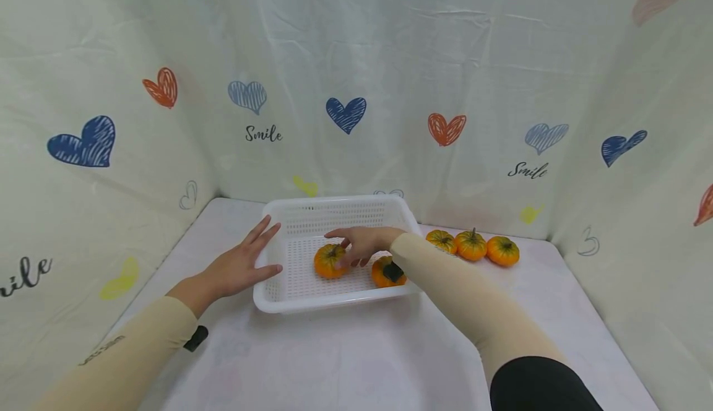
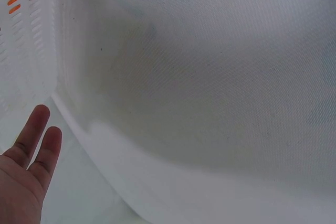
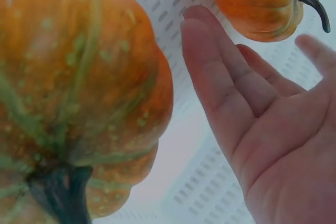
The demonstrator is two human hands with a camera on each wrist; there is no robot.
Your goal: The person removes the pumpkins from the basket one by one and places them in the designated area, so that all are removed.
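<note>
A white perforated plastic basket (image 1: pixel 334 302) stands on the table with two small orange pumpkins inside. My left hand (image 1: pixel 236 268) is at the basket's left rim, fingers spread and straight; in the left wrist view, two fingers of the left hand (image 2: pixel 29 163) show beside its outer wall. Over the basket, my right hand (image 1: pixel 367 244) reaches to the left pumpkin (image 1: pixel 328 261). The right wrist view shows the right hand (image 3: pixel 262 114) with extended fingers beside that pumpkin (image 3: pixel 252 3); contact is unclear. The other pumpkin (image 1: pixel 384 273) lies under my right wrist, partly hidden.
Three more pumpkins (image 1: pixel 471 245) sit in a row on the table, right of the basket near the back edge. A pale cloth (image 1: pixel 345 163) printed with hearts hangs behind and along the sides. A white cover (image 1: pixel 356 361) lies over the table.
</note>
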